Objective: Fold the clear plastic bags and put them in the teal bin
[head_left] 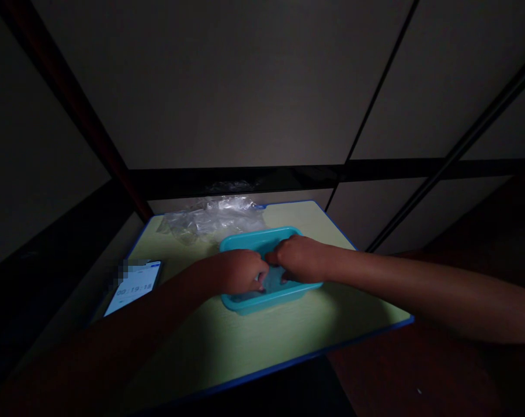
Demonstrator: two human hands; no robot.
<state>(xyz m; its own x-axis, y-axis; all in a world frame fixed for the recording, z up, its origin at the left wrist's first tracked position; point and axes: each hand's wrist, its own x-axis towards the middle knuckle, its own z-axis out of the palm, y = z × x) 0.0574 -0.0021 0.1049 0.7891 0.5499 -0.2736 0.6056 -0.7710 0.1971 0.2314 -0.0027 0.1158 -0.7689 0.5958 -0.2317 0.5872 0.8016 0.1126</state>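
Observation:
A turquoise plastic tub (262, 303) sits on the small table, and both hands reach down into it. My left hand (243, 271) is over the tub's left side with its fingers curled closed. My right hand (300, 258) comes in from the right, its fingers bent downward and closed, close to the left fingertips. Between them lies a pale, see-through material (273, 280) in the tub; the dim light does not show what it is. The fingertips are partly hidden, so what each hand pinches is unclear.
Crumpled clear plastic bags (216, 217) lie at the table's back edge. A phone (134, 286) with a lit timer screen rests on the left, near my left forearm. The pale table (262, 353) has a blue rim. Dark cabinet panels (236, 87) stand behind it.

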